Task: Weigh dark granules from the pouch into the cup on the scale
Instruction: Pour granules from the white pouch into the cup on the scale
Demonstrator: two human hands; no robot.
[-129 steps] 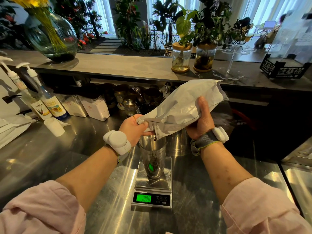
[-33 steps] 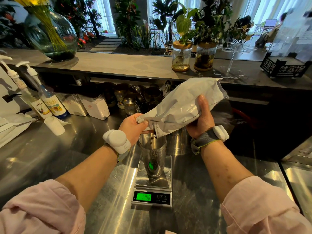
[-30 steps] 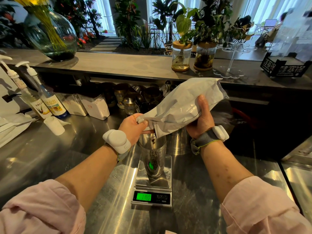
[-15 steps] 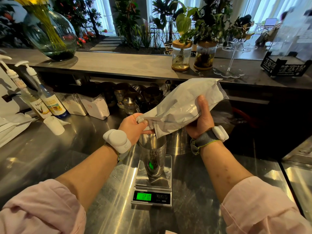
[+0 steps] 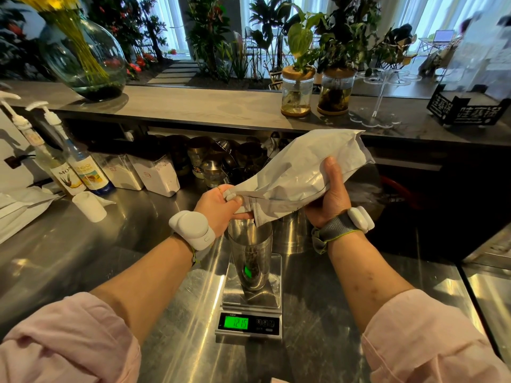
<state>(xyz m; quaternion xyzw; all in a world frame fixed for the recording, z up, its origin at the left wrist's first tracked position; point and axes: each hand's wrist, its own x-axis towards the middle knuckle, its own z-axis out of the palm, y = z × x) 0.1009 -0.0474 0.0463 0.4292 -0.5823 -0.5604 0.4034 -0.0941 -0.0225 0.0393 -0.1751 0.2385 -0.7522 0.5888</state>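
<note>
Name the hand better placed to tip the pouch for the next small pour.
Right. The right hand cradles the pouch body from below, while the left hand only pinches its mouth over the cup.

Both hands tilt a grey pouch [image 5: 298, 175] mouth-down over a steel cup [image 5: 250, 252] on the scale [image 5: 250, 305]. The left hand [image 5: 221, 207] pinches its mouth; the right hand [image 5: 329, 197] grips its body. Dark granules [image 5: 251, 265] lie inside the cup. The counter [image 5: 83, 252] is steel.

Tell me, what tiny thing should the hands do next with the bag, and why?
Probably tap out a little more: the pouch, held by the left hand and right hand, tilts over the cup on the lit scale.
</note>
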